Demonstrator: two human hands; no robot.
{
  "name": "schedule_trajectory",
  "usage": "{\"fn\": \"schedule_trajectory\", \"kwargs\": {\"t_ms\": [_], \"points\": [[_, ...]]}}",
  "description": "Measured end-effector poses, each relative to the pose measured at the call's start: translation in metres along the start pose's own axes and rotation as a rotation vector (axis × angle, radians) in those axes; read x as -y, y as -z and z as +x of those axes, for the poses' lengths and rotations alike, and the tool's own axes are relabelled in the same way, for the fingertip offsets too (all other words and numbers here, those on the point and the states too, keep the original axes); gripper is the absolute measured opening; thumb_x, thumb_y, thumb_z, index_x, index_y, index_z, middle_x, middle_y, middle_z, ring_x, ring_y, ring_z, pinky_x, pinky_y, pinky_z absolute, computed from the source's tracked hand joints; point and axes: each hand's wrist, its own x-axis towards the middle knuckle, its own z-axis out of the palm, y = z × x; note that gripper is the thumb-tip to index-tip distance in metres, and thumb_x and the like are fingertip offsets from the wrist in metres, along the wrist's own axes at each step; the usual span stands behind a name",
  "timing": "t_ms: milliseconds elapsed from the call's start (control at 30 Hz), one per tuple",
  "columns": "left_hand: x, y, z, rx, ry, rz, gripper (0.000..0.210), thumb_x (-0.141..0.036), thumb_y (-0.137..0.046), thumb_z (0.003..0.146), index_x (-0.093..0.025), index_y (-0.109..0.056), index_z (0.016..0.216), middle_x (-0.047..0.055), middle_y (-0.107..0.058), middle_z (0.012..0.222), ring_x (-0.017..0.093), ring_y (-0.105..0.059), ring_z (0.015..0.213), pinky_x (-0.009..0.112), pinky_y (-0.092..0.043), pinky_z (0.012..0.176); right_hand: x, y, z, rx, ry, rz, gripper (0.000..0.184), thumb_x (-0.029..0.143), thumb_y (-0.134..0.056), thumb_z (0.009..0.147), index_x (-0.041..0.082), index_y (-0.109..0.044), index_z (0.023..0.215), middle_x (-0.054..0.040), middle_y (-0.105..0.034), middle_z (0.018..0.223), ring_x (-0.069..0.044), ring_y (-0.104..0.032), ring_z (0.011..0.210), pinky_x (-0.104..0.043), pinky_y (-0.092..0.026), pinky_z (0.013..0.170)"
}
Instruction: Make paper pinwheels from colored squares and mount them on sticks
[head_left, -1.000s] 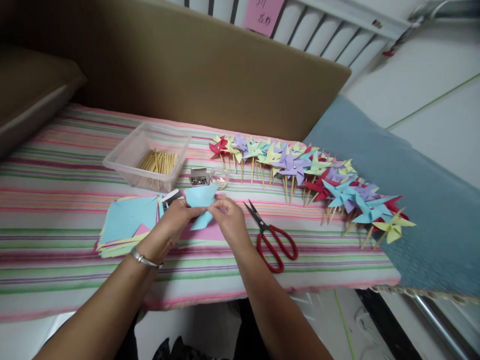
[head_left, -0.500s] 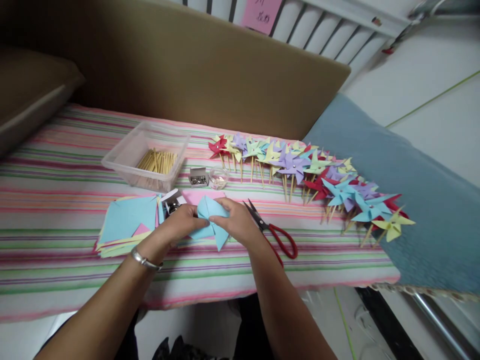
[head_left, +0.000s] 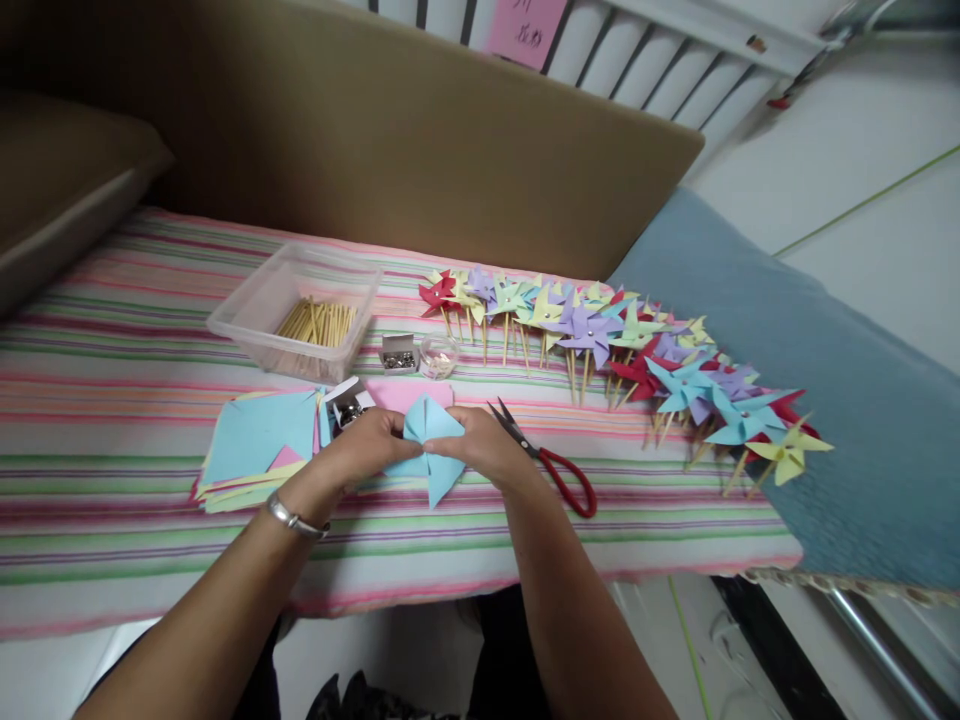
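A blue paper square [head_left: 444, 472], cut in from its corners, is between my two hands above the striped cloth. My left hand [head_left: 373, 442] pinches its left side, thumb near the centre. On the other side my right hand [head_left: 487, 442] grips the paper, its thumb also reaching to the middle. Just right of that hand lie scissors [head_left: 559, 462] with red handles, partly hidden by my forearm. Left of my hands is a stack of coloured paper squares [head_left: 259, 440], with a small box of metal pins [head_left: 349, 408] beside it. A pink paper [head_left: 412, 390] lies behind my fingers.
A clear plastic tub [head_left: 255, 345] holds wooden sticks [head_left: 319, 322]. Another small box of pins [head_left: 399, 355] stands next to a round clear container [head_left: 437, 357]. Finished paper pinwheels [head_left: 589, 330] run along the right side. A tall brown board [head_left: 420, 150] closes off the back.
The blue paper has turned a little in my hands and its folds have opened flatter. My right hand has shifted slightly right, and both thumbs now meet near the paper's centre.
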Motion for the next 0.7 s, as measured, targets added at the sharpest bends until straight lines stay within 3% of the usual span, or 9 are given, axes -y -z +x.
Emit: {"fn": "schedule_trajectory", "kwargs": {"t_ms": [267, 400, 533, 700], "points": [[0.0, 0.0, 0.003, -0.03, 0.006, 0.003, 0.009, -0.022, -0.068, 0.059, -0.015, -0.063, 0.062, -0.001, -0.061, 0.058, 0.012, -0.05, 0.053, 0.024, -0.036, 0.053, 0.001, -0.003, 0.001, -0.006, -0.08, -0.035, 0.014, 0.027, -0.067, 0.059, 0.014, -0.062, 0.065, 0.0042, -0.052, 0.054, -0.01, -0.046, 0.05, -0.022, -0.033, 0.048], [-0.004, 0.0, 0.003, -0.15, -0.047, -0.077, 0.019, -0.024, -0.074, 0.055, -0.016, -0.061, 0.066, -0.002, -0.059, 0.058, 0.012, -0.053, 0.055, 0.025, -0.038, 0.055, -0.002, -0.005, 0.004, -0.076, -0.095, 0.107, 0.016, 0.029, -0.066, 0.06, 0.015, -0.061, 0.066, 0.0042, -0.051, 0.052, -0.011, -0.046, 0.047, -0.023, -0.033, 0.046], [-0.009, -0.001, 0.003, -0.355, -0.072, -0.232, 0.046, -0.033, -0.077, 0.057, -0.016, -0.062, 0.098, 0.002, -0.065, 0.074, 0.017, -0.061, 0.069, 0.031, -0.046, 0.067, -0.003, -0.006, 0.007, -0.203, -0.011, 0.315, 0.018, 0.03, -0.067, 0.06, 0.015, -0.062, 0.067, 0.0034, -0.055, 0.055, -0.011, -0.047, 0.05, -0.024, -0.037, 0.05], [-0.009, -0.005, 0.003, -0.442, -0.129, -0.454, 0.054, -0.036, -0.077, 0.059, -0.02, -0.059, 0.108, -0.001, -0.06, 0.077, 0.016, -0.062, 0.074, 0.031, -0.048, 0.071, -0.003, -0.009, 0.009, -0.346, 0.034, 0.501, 0.02, 0.031, -0.069, 0.06, 0.014, -0.064, 0.07, 0.0031, -0.056, 0.056, -0.011, -0.047, 0.051, -0.025, -0.038, 0.053]]}}
